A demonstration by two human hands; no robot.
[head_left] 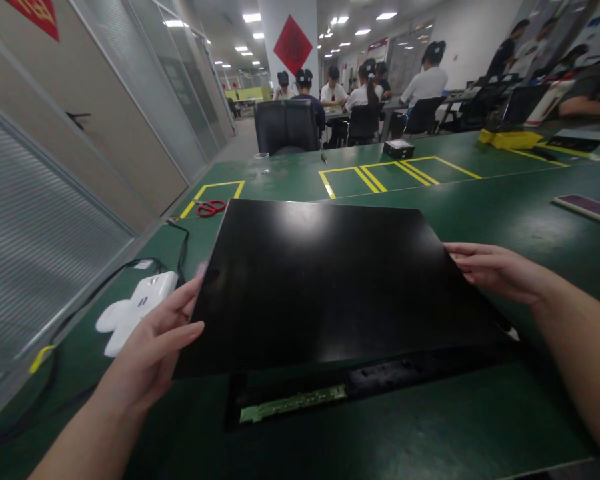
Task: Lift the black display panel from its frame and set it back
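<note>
A flat black display panel [325, 287] with a glossy face spans the middle of the view, held above the green table. My left hand [157, 340] grips its left edge, thumb near the front corner and fingers behind. On the opposite side my right hand [495, 270] holds the right edge, its fingers reaching partly under the panel. Along the panel's near edge shows a narrow green circuit board [293, 403], beside a black strip [405, 373]. How these join the panel is too dark to tell.
Red-handled scissors [211, 209] lie beyond the panel's left corner. A white device [143, 310] and black cables [105, 287] are at left. Yellow tape outlines, a small black box [399, 148], a yellow tray [510, 139] and a phone-like slab [587, 210] are farther off. People sit behind the table.
</note>
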